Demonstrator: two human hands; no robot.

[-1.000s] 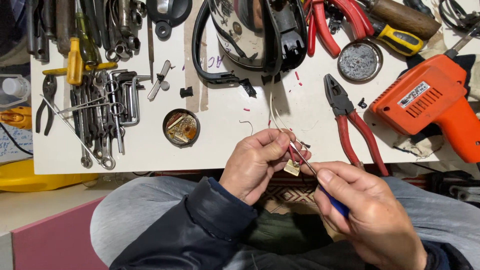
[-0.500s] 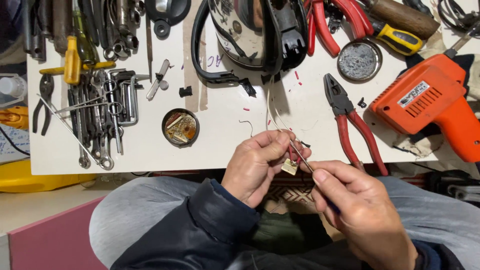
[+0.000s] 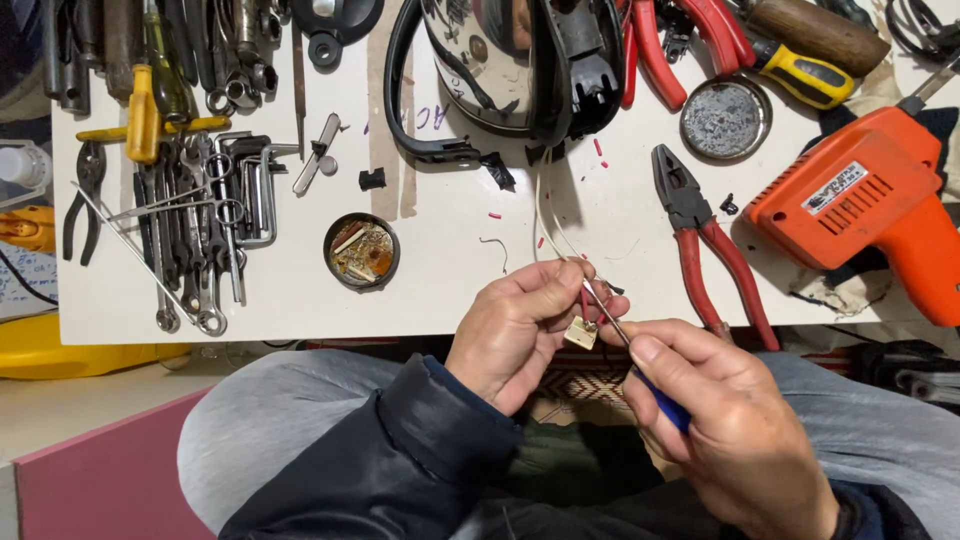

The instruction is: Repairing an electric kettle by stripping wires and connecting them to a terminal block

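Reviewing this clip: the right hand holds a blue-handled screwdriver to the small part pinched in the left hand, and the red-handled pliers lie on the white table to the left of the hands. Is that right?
Not quite. The head view shows the red-handled pliers on the white table to the right of the hands, beside the orange drill. The rest holds: the right hand holds the blue-handled screwdriver to the small part pinched in the left hand.

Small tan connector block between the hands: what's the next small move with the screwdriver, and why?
Probably seat the tip squarely and turn it gently. The left hand pinches the small tan block with thin white wires running up toward the table, and the right hand holds the blue-handled screwdriver with its shaft angled onto the block. Whether the tip sits in a screw cannot be told.
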